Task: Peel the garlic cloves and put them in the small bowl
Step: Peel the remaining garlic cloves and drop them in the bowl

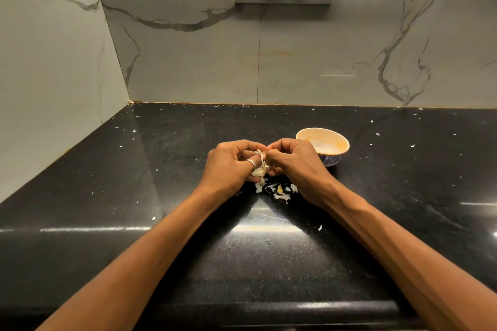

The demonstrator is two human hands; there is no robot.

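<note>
The rounded front edge of the black counter (242, 309) lies nearest, with bare polished stone between the two forearms, so the elbows have room to draw back. Farther in, torn garlic skins (281, 193) sit in a small heap just below the hands. Above them the left hand (228, 166) curls round the garlic (258, 171), while the right hand (293, 162) pinches a strip of papery skin at its top. The skin likely comes away cleanest if the left grip stays firm and the right pulls along the clove, not outward. The small bowl (346, 142) stands just beyond the right hand, a short reach; whether it holds cloves is unclear. A marble wall (295, 67) closes the far side.
</note>
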